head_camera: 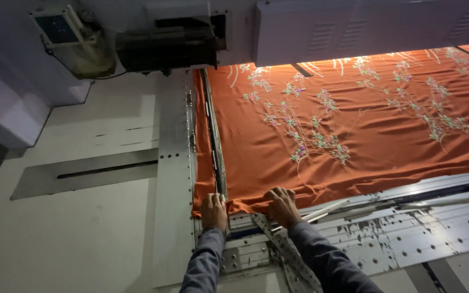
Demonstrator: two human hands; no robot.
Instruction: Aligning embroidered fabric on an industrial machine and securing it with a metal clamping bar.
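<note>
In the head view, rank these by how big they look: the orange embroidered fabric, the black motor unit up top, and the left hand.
1. Orange embroidered fabric, by far the largest, spanning most of the frame.
2. Black motor unit.
3. Left hand, smallest, though it sits nearer the camera, so its true size against the motor is unsure.

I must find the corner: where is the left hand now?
In the head view, the left hand rests low and centre-left on the orange embroidered fabric's near-left corner, beside the right hand.

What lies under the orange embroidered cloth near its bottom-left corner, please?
The orange cloth overlies a metal frame; a dark clamp bar shows at its left edge. Both hands grip the corner; anything beneath the cloth's middle is covered.
</note>
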